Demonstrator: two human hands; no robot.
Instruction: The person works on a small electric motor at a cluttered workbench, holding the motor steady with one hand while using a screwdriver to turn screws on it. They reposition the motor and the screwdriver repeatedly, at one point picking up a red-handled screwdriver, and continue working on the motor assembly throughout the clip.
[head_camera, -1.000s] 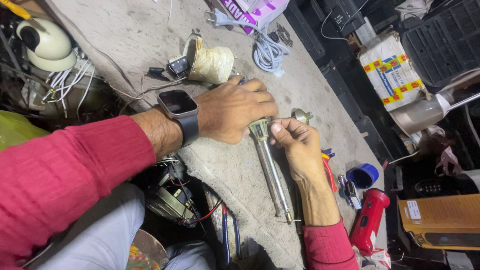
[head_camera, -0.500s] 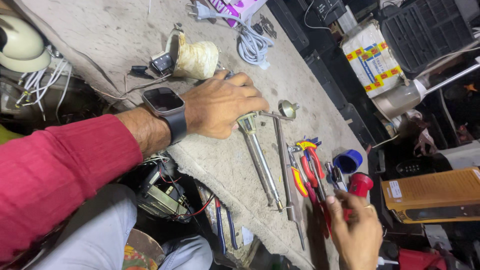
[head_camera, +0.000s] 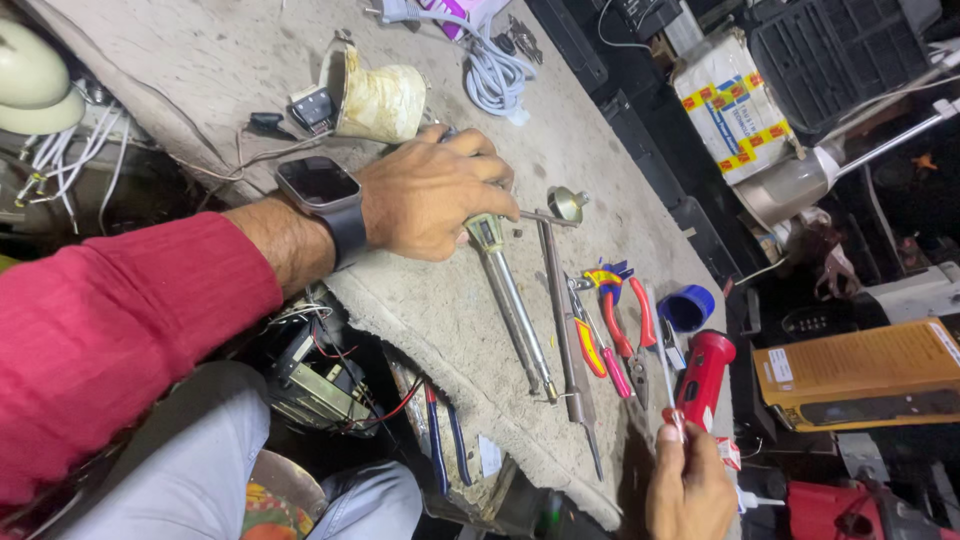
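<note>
On the concrete slab (head_camera: 200, 70), left hand (head_camera: 435, 195) clamps the top of a long metal tool (head_camera: 510, 300); right hand (head_camera: 690, 485), near the tool's tip, pinches a thin screwdriver (head_camera: 668, 385). Risk: 1 nudge could knock the red-handled pliers (head_camera: 625, 320) beside the tool off the edge

A rough grey concrete slab (head_camera: 240, 70) serves as workbench (dusty, stained); dark cluttered crates (head_camera: 840, 50) lie beyond.

A dark square smartwatch screen (head_camera: 318, 182) sits on the left wrist; a white taped parcel (head_camera: 728, 104) upper right; a flat yellow-orange box (head_camera: 860, 372) lower right
</note>
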